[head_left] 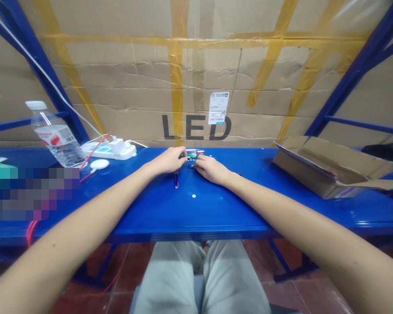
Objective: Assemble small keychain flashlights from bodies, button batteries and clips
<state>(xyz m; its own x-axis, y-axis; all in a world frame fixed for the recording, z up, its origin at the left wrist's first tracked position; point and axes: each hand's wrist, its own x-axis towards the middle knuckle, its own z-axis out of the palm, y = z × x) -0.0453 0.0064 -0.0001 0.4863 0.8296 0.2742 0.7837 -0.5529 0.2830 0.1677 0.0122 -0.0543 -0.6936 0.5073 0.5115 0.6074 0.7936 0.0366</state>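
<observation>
Fingering slim glossy pens (195, 152), left hand (169, 160), right hand (211, 168), smooth blue table (216, 209)

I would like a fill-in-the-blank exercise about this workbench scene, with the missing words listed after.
1. Both hands, left hand and right hand, meet at a small pile of ____.
2. The water bottle stands on the person's ____ side.
3. The open cardboard box lies on a table coloured ____.
4. The big letters on the cardboard wall read ____.

Missing words: pens; left; blue; LED
</observation>
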